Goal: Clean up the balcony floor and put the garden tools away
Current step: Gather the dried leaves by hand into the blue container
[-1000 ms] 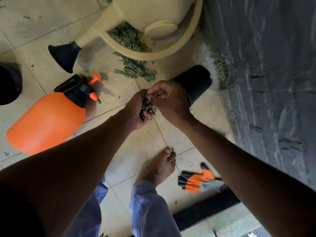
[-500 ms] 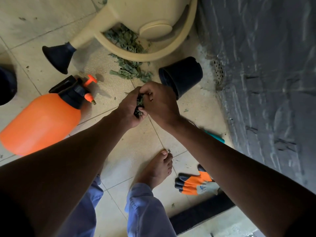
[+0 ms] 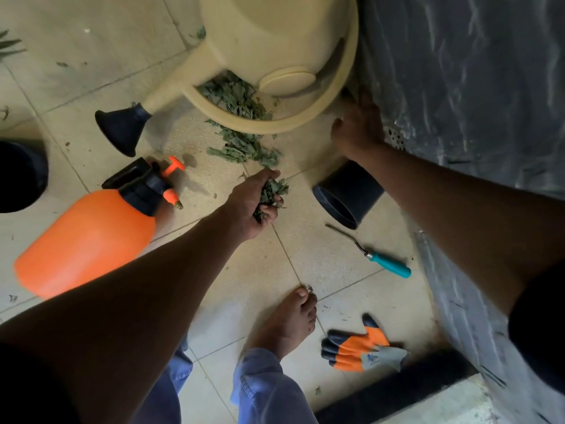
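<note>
My left hand (image 3: 256, 203) grips a clump of dry green leaves (image 3: 273, 191) just above the tiled floor. More loose leaves (image 3: 244, 146) lie on the tiles beyond it, and others sit under the handle loop of a tipped beige watering can (image 3: 275, 41). My right hand (image 3: 357, 127) reaches down beside the can's handle, close to the dark wall, thumb spread; nothing shows in it. A small black pot (image 3: 348, 194) lies on its side between my arms. A teal-handled hand tool (image 3: 388, 266) and orange-grey gloves (image 3: 360, 347) lie on the floor to the right.
An orange pressure sprayer (image 3: 85, 240) lies on its side at the left. Another black pot (image 3: 18, 175) stands at the left edge. A dark grey wall (image 3: 458, 71) with a floor drain (image 3: 394, 137) bounds the right. My bare foot (image 3: 290, 319) stands near the gloves.
My hands were together over the leaf clump. The right hand has let go and moved up-right beside the watering can; the left keeps the leaves. The teal tool has come into view.
</note>
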`<control>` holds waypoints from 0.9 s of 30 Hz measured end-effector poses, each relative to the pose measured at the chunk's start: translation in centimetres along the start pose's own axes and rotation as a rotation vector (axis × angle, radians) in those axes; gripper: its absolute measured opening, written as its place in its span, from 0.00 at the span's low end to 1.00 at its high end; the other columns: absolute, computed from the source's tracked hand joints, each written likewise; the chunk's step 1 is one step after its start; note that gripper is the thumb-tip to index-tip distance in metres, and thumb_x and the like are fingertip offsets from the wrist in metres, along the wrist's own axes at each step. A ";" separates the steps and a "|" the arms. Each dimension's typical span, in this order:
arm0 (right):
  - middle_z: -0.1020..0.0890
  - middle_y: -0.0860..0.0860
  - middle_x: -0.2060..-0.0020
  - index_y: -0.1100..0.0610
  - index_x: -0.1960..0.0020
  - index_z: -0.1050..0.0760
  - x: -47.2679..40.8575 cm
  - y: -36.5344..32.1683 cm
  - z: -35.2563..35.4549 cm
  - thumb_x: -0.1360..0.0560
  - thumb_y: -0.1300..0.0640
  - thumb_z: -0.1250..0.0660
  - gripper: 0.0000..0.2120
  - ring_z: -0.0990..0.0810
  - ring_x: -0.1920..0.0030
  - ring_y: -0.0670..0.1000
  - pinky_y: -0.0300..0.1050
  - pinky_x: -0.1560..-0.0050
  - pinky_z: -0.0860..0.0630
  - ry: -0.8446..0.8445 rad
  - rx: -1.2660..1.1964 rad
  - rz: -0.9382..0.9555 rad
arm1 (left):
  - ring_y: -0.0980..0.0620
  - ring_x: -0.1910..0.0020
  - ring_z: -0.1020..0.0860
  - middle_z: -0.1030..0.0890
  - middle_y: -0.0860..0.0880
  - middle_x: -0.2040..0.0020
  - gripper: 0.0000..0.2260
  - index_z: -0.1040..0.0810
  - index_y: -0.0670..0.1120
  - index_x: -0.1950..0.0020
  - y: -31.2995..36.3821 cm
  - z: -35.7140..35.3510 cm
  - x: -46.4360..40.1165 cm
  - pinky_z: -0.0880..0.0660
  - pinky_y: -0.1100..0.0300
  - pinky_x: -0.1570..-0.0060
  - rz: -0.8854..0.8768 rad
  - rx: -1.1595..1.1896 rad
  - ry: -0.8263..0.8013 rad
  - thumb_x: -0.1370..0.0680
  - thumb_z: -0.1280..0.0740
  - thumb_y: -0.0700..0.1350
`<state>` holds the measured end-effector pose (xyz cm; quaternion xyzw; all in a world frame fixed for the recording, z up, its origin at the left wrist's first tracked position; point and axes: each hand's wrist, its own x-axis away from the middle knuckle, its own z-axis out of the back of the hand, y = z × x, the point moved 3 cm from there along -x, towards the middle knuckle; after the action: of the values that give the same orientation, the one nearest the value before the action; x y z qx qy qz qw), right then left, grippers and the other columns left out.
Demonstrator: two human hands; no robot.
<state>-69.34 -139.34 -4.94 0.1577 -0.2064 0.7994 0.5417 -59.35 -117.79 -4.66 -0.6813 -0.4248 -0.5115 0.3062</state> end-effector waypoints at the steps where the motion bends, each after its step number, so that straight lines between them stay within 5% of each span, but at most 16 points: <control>1: 0.42 0.59 0.20 0.54 0.18 0.41 -0.9 0.4 -0.6 0.20 0.58 0.38 0.31 0.39 0.22 0.62 0.53 0.25 0.37 -0.011 0.053 0.054 | 0.57 0.73 0.28 0.24 0.50 0.70 0.05 0.24 0.49 0.54 0.1 0.2 -0.2 0.39 0.69 0.83 0.002 -0.006 -0.001 0.22 0.29 0.43; 5: 0.34 0.63 0.24 0.60 0.20 0.37 -3.8 1.1 -2.2 0.21 0.60 0.37 0.30 0.34 0.24 0.64 0.54 0.23 0.37 0.105 0.118 0.277 | 0.56 0.73 0.27 0.24 0.49 0.68 0.04 0.23 0.48 0.54 0.3 1.2 -1.1 0.38 0.69 0.83 0.006 -0.021 0.003 0.21 0.29 0.43; 9: 0.23 0.63 0.37 0.64 0.36 0.22 -3.7 1.1 -2.4 0.25 0.66 0.32 0.17 0.24 0.37 0.65 0.56 0.39 0.22 0.182 0.193 0.306 | 0.56 0.73 0.27 0.25 0.49 0.66 0.05 0.24 0.47 0.54 0.3 2.1 -1.5 0.38 0.69 0.83 0.015 -0.031 0.022 0.22 0.29 0.44; 15: 0.19 0.59 0.47 0.60 0.50 0.18 0.4 1.5 -3.5 0.27 0.71 0.34 0.11 0.20 0.48 0.63 0.52 0.50 0.20 0.114 0.148 0.318 | 0.56 0.73 0.27 0.24 0.49 0.66 0.08 0.27 0.48 0.51 -0.1 2.1 -0.7 0.38 0.68 0.84 0.031 -0.031 0.001 0.23 0.27 0.44; 22: 0.14 0.47 0.60 0.57 0.54 0.16 9.4 -3.5 -2.3 0.26 0.65 0.26 0.05 0.16 0.60 0.42 0.35 0.56 0.19 0.059 -0.585 0.107 | 0.55 0.72 0.26 0.23 0.48 0.62 0.07 0.25 0.49 0.54 -1.1 3.0 0.3 0.37 0.68 0.83 0.032 -0.048 -0.012 0.22 0.28 0.46; 27: 0.14 0.45 0.60 0.56 0.53 0.16 17.4 -8.2 -2.0 0.26 0.63 0.26 0.04 0.17 0.59 0.41 0.32 0.57 0.23 -0.104 -0.721 0.192 | 0.58 0.75 0.27 0.22 0.52 0.67 0.09 0.23 0.48 0.57 -1.5 4.0 2.0 0.37 0.69 0.81 0.026 -0.088 -0.040 0.19 0.34 0.51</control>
<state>-68.11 -121.74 2.88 -0.0227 -0.5156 0.7136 0.4736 -58.73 -113.19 -3.95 -0.7098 -0.3991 -0.5119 0.2738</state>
